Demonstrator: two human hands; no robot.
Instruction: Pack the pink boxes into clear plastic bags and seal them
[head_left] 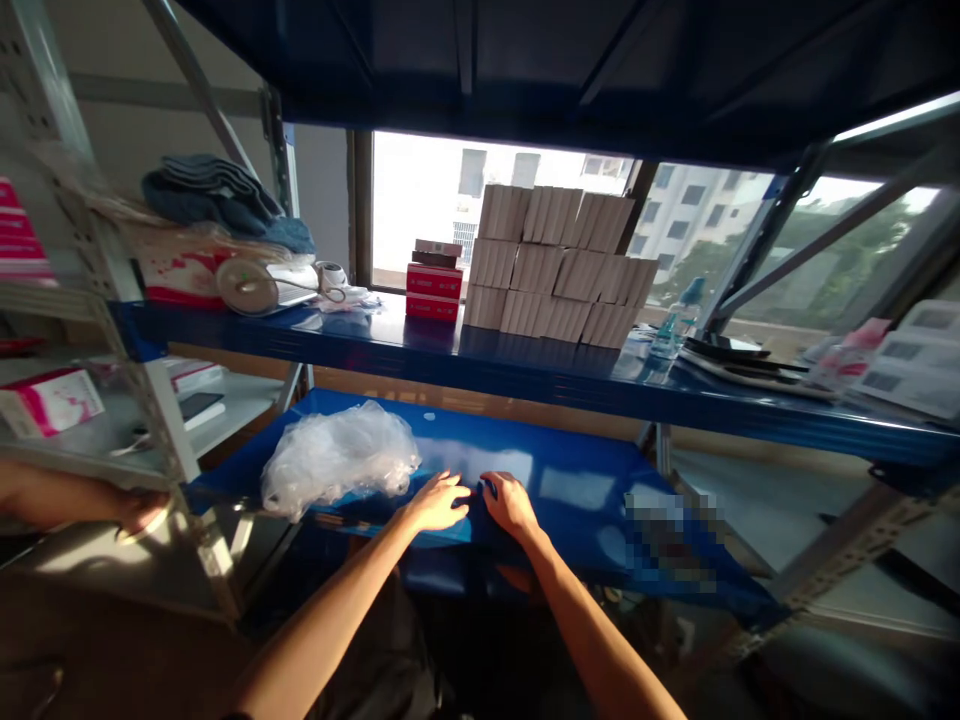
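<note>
Both of my hands rest side by side, palms down, on the glossy blue lower shelf. My left hand lies with its fingers spread flat, just right of a crumpled clear plastic bag. My right hand sits next to it, fingers curled slightly over something small and dark that I cannot make out. Neither hand clearly holds anything.
The upper blue shelf carries stacked beige boxes, red boxes, a water bottle, folded blue cloth and white cartons. Another person's hand grips the grey rack post at left. A blurred patch lies right.
</note>
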